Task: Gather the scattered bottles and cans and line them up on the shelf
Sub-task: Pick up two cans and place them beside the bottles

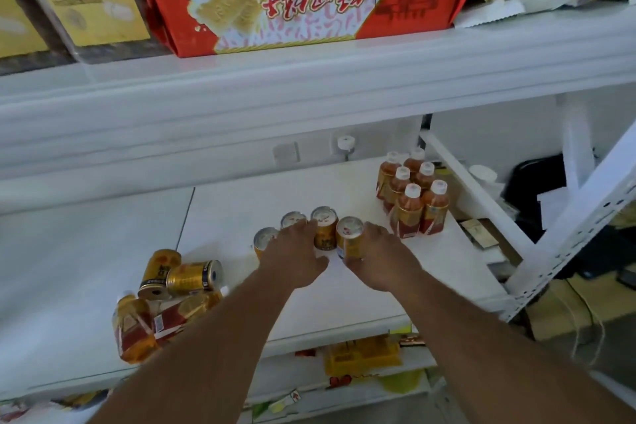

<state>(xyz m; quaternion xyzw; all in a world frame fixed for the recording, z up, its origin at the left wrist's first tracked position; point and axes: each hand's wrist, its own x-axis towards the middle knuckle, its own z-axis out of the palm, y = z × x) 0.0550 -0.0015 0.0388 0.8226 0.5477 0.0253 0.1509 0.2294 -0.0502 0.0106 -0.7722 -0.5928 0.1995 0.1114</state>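
- Both hands reach onto the white shelf (pixel 103 244) from below, forearms stretched out side by side.
- The right hand (pixel 382 251) is wrapped around an upright gold can (pixel 349 237), thumb under its front, fingers along its right side.
- The left hand (pixel 292 251) lies spread over a group of standing cans (pixel 325 227); its fingertips touch the can tops, and whether it grips any one of them cannot be told.
- Four gold cans stand close together in a short row between and under the hands, tops up.
- Right of them, near the shelf's back corner, seven brown tea bottles (pixel 413 196) with white caps stand upright in a tight cluster of two rows.
- On the left front of the shelf two more cans (pixel 179 274) lie on their sides, touching, with toppled bottles (pixel 134 330) heaped just below them at the shelf's edge.
- The upper shelf carries a red biscuit box (pixel 292 0) and clear tubs with yellow labels (pixel 82 3).
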